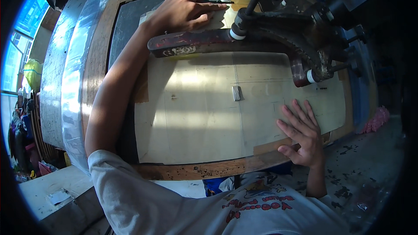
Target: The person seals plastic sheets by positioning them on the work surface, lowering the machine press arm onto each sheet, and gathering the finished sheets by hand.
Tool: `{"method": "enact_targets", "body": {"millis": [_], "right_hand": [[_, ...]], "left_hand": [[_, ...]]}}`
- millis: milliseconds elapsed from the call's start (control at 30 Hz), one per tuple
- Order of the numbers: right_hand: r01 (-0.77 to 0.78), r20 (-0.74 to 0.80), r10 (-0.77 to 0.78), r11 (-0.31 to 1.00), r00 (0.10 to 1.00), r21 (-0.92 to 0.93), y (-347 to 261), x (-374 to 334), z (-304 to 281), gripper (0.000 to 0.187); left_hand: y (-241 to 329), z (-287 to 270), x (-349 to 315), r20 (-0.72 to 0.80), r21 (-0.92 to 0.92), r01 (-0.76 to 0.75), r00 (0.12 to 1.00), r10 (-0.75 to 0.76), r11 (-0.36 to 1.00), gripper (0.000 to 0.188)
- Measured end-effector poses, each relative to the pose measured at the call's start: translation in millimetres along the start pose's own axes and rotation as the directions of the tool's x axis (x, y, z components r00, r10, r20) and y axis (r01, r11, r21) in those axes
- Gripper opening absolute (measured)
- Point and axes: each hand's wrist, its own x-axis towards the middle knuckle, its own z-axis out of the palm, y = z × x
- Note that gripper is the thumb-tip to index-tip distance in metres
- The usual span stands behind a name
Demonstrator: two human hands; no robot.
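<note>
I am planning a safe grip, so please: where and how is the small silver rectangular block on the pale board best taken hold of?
Probably pinch the small silver rectangular block by its long sides, coming from the near right: it lies narrow left to right, and the right hand is nearer.

A flat cream sheet (196,113), ruled with thin lines and taped brown at its edges, lies beneath the right fingers (294,118). A long dark red bar (191,41), scuffed and white-marked, extends just nearer than the left fingers (213,6).
</note>
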Motion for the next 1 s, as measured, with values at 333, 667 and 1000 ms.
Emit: {"method": "enact_targets", "body": {"millis": [333, 667, 1000], "right_hand": [[-0.032, -0.003, 0.033, 0.999, 0.999, 0.034, 0.1, -0.6, 5.5, 0.058], [0.062, 0.003, -0.062, 0.995, 0.998, -0.071, -0.8, -0.9, 5.8, 0.048], [0.13, 0.063, -0.129, 0.991, 0.99, -0.01, -2.9, -9.6, 3.8, 0.044]], "left_hand": [[-11.4, 8.2, -3.4, -0.159, -0.082, -0.177, 0.974, 0.163, 0.981, 0.044], [-0.8, -12.1, 0.7, 0.033, -0.19, -0.039, 0.998, 0.046, 0.981, 0.046], [7.6, -17.3, -1.6, 0.018, -0.175, -0.076, 0.997, 0.081, 0.982, 0.045]]}}
